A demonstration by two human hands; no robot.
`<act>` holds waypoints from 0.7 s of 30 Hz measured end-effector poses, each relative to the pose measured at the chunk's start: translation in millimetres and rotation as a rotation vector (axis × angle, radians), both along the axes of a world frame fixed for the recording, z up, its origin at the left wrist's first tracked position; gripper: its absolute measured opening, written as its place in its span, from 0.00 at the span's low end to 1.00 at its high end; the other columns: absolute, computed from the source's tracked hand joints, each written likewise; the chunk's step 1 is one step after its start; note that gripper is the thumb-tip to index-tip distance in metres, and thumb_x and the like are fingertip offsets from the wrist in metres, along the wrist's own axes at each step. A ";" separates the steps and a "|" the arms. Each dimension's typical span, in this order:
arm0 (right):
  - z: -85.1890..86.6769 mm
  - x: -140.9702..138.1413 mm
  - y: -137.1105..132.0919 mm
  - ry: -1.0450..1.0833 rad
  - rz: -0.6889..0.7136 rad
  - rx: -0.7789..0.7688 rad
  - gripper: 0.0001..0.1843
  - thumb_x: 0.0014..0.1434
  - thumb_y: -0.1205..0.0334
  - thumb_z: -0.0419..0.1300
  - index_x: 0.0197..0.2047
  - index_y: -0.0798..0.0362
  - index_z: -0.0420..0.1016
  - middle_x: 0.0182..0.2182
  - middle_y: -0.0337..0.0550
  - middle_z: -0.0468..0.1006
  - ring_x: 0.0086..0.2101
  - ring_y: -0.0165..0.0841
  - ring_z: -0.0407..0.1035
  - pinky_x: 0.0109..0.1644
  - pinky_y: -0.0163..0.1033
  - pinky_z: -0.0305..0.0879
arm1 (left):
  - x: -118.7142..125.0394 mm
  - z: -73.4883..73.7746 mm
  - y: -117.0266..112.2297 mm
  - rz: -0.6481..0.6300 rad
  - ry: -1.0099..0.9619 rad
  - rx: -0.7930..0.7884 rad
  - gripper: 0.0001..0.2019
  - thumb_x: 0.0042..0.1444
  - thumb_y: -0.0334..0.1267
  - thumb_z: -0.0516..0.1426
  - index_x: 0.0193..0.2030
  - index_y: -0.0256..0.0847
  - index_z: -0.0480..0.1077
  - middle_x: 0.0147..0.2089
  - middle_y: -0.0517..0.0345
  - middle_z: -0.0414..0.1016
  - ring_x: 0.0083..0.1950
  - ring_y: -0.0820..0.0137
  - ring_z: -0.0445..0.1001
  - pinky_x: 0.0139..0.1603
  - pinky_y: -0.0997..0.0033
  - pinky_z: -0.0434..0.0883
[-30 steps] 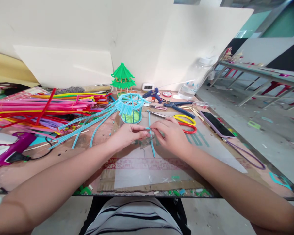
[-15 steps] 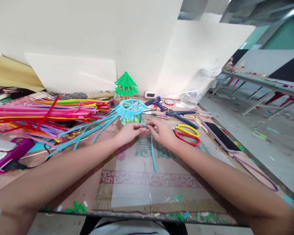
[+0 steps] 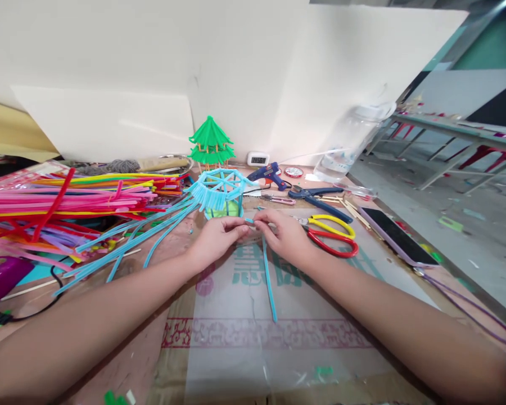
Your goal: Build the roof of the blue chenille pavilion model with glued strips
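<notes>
A light blue pipe cleaner hangs down from between my hands toward the clear sheet on the table. My left hand pinches its short upper end from the left. From the right, my right hand closes on it with thumb and fingertips. Just beyond my hands stands a small model pavilion with a light blue pipe-cleaner roof and green lower walls. Behind it rises a green tiered roof.
At left lie a heap of coloured pipe cleaners and loose blue ones. Scissors, blue pliers, a glue gun and a phone lie rightward. A clock and a bottle stand behind.
The view has shifted slightly closer to the table. Both hands stay pinched on the blue pipe cleaner, with a little more of its upper end showing between them.
</notes>
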State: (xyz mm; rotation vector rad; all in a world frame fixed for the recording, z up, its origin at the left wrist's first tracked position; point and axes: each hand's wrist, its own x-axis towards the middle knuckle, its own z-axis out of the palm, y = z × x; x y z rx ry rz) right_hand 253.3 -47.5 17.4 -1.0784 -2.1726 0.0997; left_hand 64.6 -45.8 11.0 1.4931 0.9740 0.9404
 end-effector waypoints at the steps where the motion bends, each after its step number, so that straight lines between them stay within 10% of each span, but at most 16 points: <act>1: -0.7 0.4 0.5 0.009 0.000 0.005 0.08 0.64 0.64 0.54 0.42 0.51 0.73 0.35 0.42 0.81 0.37 0.36 0.74 0.40 0.39 0.66 | 0.4 -0.2 0.0 0.005 -0.015 -0.012 0.15 0.51 0.42 0.61 0.42 0.35 0.77 0.34 0.55 0.78 0.33 0.71 0.72 0.39 0.70 0.69; 21: -3.9 -2.4 2.1 0.085 -0.002 0.031 0.08 0.63 0.64 0.56 0.42 0.51 0.75 0.38 0.43 0.81 0.40 0.37 0.75 0.45 0.42 0.69 | 1.0 0.3 -0.9 -0.002 -0.049 -0.013 0.15 0.50 0.43 0.63 0.42 0.35 0.77 0.35 0.54 0.78 0.34 0.71 0.72 0.39 0.70 0.70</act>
